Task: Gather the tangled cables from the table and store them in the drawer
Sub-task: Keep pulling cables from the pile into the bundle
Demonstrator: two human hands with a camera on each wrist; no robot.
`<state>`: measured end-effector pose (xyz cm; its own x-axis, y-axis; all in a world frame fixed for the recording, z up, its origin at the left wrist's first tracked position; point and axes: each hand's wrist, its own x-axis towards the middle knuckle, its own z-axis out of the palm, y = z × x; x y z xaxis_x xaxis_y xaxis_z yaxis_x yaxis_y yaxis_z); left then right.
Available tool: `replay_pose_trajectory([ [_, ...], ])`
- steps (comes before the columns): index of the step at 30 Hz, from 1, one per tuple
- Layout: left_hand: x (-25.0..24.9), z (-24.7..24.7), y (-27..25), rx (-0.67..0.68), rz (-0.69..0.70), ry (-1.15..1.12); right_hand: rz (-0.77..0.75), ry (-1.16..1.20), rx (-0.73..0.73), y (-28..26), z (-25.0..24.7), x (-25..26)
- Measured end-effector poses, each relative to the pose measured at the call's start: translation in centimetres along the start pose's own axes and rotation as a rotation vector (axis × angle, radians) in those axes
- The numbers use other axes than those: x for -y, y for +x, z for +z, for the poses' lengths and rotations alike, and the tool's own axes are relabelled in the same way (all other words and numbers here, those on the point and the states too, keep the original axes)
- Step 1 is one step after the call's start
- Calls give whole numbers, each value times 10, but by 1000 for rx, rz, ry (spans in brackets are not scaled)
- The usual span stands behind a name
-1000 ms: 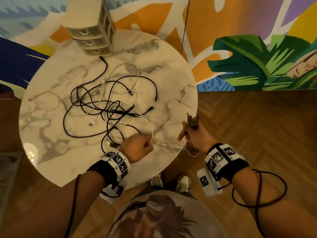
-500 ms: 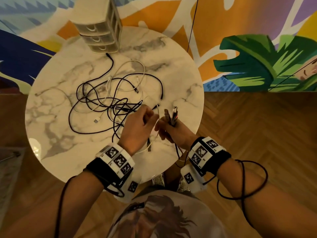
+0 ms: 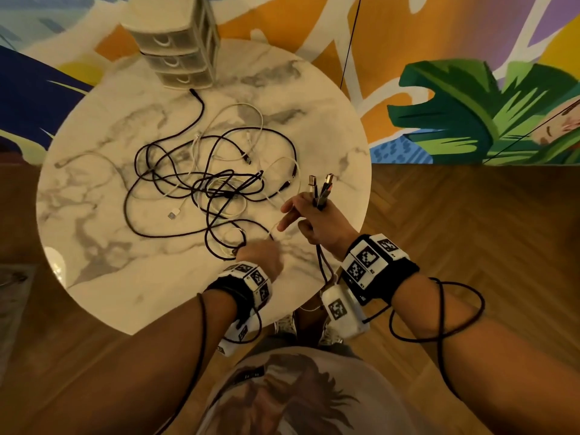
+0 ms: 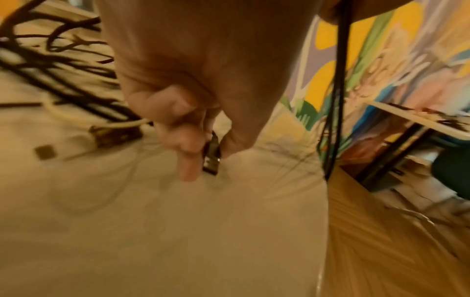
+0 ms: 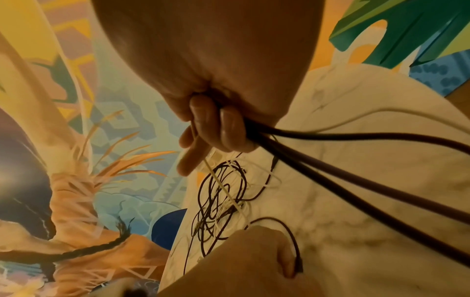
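A tangle of black and white cables (image 3: pixel 204 189) lies in the middle of the round marble table (image 3: pixel 94 233). My right hand (image 3: pixel 309 219) is raised over the table's right side and grips a bunch of cable ends, their USB plugs (image 3: pixel 320 189) sticking up. In the right wrist view its fingers (image 5: pixel 216 128) curl round thick black cables (image 5: pixel 356 166) and a thin white one. My left hand (image 3: pixel 260 257) is low at the tangle's near edge and pinches a black USB plug (image 4: pixel 211 158). The small drawer unit (image 3: pixel 179 54) stands at the table's far edge, drawers closed.
A painted mural wall (image 3: pixel 470 105) rises behind the table. Wooden floor (image 3: pixel 470 246) surrounds it, and the table's edge is close to my right hand. Sensor leads loop round both forearms. My shoes (image 3: pixel 285 324) show below the near rim.
Half a second ago both hands met over the table. Since then my left hand has dropped back to the tangle's near edge, and my right hand has shifted right with the plugs.
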<state>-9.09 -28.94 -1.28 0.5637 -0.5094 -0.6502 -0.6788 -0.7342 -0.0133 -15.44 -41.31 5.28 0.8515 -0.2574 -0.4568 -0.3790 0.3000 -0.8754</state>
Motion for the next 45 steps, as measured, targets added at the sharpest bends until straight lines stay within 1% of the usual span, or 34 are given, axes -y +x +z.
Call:
replay_pose_trajectory([
  [2, -8, -7, -13, -13, 103, 83, 17, -29, 4, 3, -2, -1],
  [3, -13, -12, -20, -47, 167, 110, 35, -82, 4, 4, -4, -1],
  [5, -20, -33, -38, -148, 267, 129, 68, -291, -34, 6, -10, -3],
  [6, -22, -46, -46, -193, 296, 127, 65, -381, -100, 7, -14, -5],
  [7, -23, -62, -53, -245, 329, 118, 46, -417, -193, 8, -21, -7],
  [9, -21, -93, -62, -380, 406, 54, -54, -314, -360, 4, -35, -7],
  [10, -20, -108, -65, -432, 442, -16, -130, -280, -400, -2, -40, -3],
  [11, -21, -123, -68, -454, 473, -114, -199, -284, -392, -7, -43, 2],
  [13, -25, -146, -68, -414, 530, -310, -279, -332, -271, -17, -46, 15],
  [15, -30, -160, -64, -352, 559, -476, -271, -376, -148, -20, -41, 27],
  [17, -32, -166, -60, -341, 561, -687, -290, -402, -128, -19, -42, 35],
  [19, -32, -164, -59, -342, 578, -921, -309, -342, -132, -20, -45, 39],
  [20, -40, -166, -58, -355, 614, -968, -321, -316, -137, -25, -53, 43],
  [21, -40, -164, -58, -393, 628, -975, -326, -319, -113, -26, -54, 42],
  [23, -44, -162, -58, -498, 623, -888, -326, -317, -80, -26, -54, 40],
  [24, -47, -161, -58, -541, 619, -845, -321, -311, -90, -25, -53, 38],
  [28, -58, -157, -55, -666, 653, -618, -277, -353, -212, -22, -55, 37],
  [30, -60, -155, -51, -681, 656, -557, -266, -343, -243, -26, -54, 42],
  [32, -61, -151, -48, -699, 649, -547, -303, -241, -238, -30, -53, 44],
  [34, -62, -144, -47, -723, 637, -673, -304, -68, -256, -33, -52, 46],
  [35, -63, -139, -44, -694, 621, -779, -298, -30, -287, -32, -53, 47],
  [36, -63, -134, -41, -594, 596, -877, -292, -35, -326, -32, -54, 47],
  [37, -64, -127, -37, -433, 571, -934, -294, -64, -371, -31, -56, 44],
  [39, -67, -108, -29, -64, 547, -931, -311, -102, -452, -28, -63, 39],
  [40, -68, -96, -26, 56, 548, -905, -315, -103, -482, -27, -65, 37],
  [41, -68, -84, -24, 106, 544, -886, -321, -71, -495, -27, -67, 34],
  [42, -66, -74, -22, 105, 534, -872, -327, 10, -485, -28, -68, 33],
  [45, -51, -46, -17, 73, 431, -872, -289, 409, -402, -34, -73, 35],
])
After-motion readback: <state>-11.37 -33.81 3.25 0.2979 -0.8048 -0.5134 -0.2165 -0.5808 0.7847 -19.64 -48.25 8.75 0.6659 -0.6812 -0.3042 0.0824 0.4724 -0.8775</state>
